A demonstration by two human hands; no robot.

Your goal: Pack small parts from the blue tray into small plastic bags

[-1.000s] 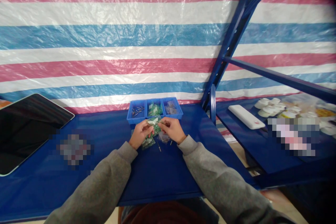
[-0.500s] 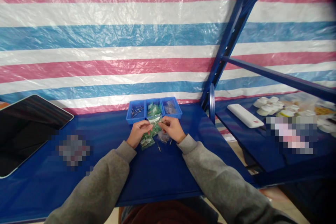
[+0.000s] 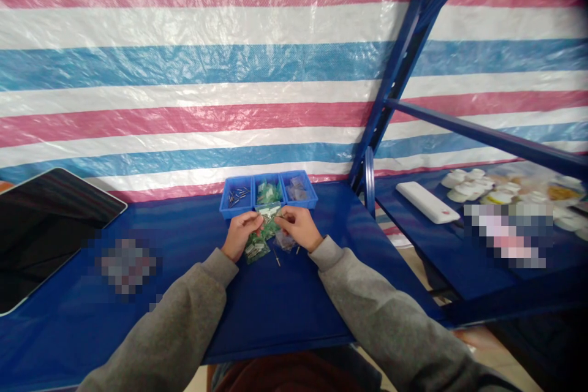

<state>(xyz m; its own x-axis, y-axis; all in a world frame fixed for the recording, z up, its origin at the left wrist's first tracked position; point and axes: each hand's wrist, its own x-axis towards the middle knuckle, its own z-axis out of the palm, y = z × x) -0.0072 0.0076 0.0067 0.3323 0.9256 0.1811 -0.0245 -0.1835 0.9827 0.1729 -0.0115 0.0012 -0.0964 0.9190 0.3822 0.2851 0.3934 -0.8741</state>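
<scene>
A small green-tinted plastic bag (image 3: 270,212) is held up between my two hands, just in front of the blue bins. My left hand (image 3: 239,234) pinches its left side, and my right hand (image 3: 299,226) has closed fingers on its right side. Below it, another green bag (image 3: 257,249) lies on the table beside a clear bag (image 3: 285,241). A thin metal pin (image 3: 277,258) rests in front of them. The three joined bins hold metal pins (image 3: 239,196), green bags (image 3: 267,193) and clear bags (image 3: 297,188).
On the blue table (image 3: 275,312), a dark-screened tablet (image 3: 50,226) lies at the left near a blurred item. A blue metal frame (image 3: 390,82) rises at the right. Beyond it are a white box (image 3: 427,202) and several white bottles (image 3: 468,185).
The view has shifted slightly. Both hands stay on the green bag, and the right hand's fingers have moved a little.
</scene>
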